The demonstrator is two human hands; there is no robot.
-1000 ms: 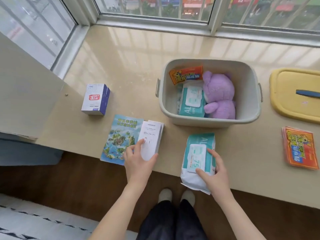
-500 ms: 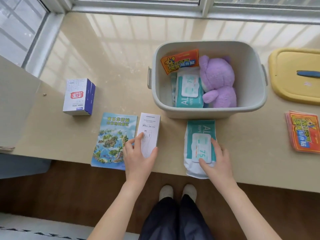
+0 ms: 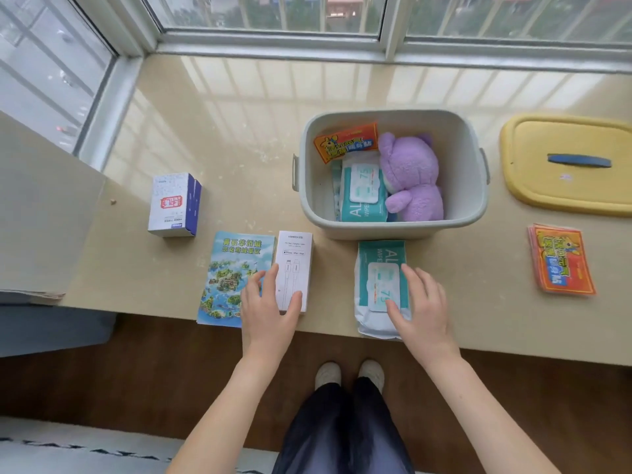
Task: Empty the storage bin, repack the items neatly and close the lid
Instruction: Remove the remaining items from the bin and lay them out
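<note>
Nearest the camera, a pair of pale shoes [image 3: 349, 374] and dark trousers [image 3: 342, 425] were seen above a brown wooden floor [image 3: 136, 378]. Both forearms were stretched forward to the near edge of the beige counter [image 3: 239, 148].

The left hand [image 3: 270, 316] was laid on the near end of a white cable box [image 3: 294, 265]. Its grip was released: the fingers were held nearly straight, with the thumb on the box face and the forefinger along the left edge. The box was lying flat, its left side overlapping an illustrated booklet [image 3: 232, 268].

The right hand [image 3: 420, 309] was spread over the near wipes pack [image 3: 379, 285], the grip likewise released, with straight fingers resting on the pack's label flap. This pack was lying just in front of the storage bin [image 3: 307, 186], its near end overhanging the counter edge.

Farther right, well apart from the hands, a stack of orange packets [image 3: 561, 265] was lying flat. To the left, a blue-and-white carton [image 3: 172, 203] was seen beyond the booklet.

The storage bin was standing open in the middle of the counter. Inside it a second wipes pack [image 3: 362, 193] was seen on the left, a purple plush toy [image 3: 410, 179] on the right, and an orange packet [image 3: 345, 140] propped against the far left wall.

The yellow lid [image 3: 533, 186], with its blue handle [image 3: 579, 161] facing up, was lying on the counter to the right of the bin, apart from it. Beyond the counter, a window [image 3: 273, 12] was visible.
</note>
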